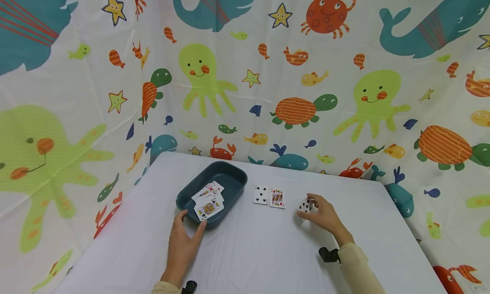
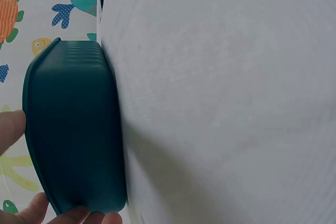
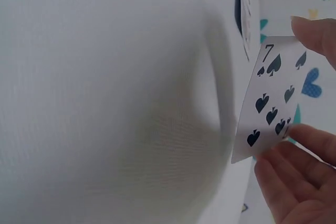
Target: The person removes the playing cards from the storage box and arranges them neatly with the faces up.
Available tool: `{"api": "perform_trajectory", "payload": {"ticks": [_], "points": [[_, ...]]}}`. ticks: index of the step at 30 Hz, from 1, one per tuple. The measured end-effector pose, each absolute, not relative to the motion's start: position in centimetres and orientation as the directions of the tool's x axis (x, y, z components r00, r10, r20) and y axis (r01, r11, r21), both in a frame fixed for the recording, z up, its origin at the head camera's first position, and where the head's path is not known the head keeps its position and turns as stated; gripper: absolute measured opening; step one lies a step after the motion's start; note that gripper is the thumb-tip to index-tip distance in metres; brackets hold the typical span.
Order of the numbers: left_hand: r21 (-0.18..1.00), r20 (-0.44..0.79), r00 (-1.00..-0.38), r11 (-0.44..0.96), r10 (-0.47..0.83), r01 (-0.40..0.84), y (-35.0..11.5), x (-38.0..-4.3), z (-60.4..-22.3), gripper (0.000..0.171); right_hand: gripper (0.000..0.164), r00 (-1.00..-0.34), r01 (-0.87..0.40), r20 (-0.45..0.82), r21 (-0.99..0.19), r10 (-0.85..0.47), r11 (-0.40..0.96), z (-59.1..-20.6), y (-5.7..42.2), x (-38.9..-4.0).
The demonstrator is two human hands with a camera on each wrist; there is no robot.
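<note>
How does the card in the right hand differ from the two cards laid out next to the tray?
The seven of spades is pinched in the right hand with one edge raised; the two laid-out cards lie flat and untouched on the table. It is a single card; they sit side by side as a pair. It is a black number card; one of the pair is a red face card. All three are face up.

White-clothed table (image 1: 249, 260) against a curtain backdrop (image 1: 245, 72) of cartoon octopuses, whales, turtles, crabs and starfish.
</note>
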State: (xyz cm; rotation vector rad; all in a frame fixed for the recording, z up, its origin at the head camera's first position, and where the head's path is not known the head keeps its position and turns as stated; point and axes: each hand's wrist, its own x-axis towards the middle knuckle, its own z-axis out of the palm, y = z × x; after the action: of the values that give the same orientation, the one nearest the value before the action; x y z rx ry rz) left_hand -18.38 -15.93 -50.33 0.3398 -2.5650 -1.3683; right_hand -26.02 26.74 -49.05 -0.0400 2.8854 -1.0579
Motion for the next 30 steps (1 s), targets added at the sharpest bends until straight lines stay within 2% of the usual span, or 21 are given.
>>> {"api": "perform_trajectory", "payload": {"ticks": [9, 30], "points": [[0.829, 0.054, -0.953, 0.546, -0.299, -0.125, -16.1, -18.3, -50.2, 0.078, 0.086, -0.988, -0.1, -0.032, -0.61, -0.15, 0.786, -48.9, 26.6, -27.8], [0.82, 0.038, -0.949, 0.552, -0.314, -0.15, -15.7, -17.6, -50.1, 0.079, 0.084, -0.923, -0.203, -0.178, -0.527, -0.341, 0.825, -48.1, 25.2, -31.6]]}}
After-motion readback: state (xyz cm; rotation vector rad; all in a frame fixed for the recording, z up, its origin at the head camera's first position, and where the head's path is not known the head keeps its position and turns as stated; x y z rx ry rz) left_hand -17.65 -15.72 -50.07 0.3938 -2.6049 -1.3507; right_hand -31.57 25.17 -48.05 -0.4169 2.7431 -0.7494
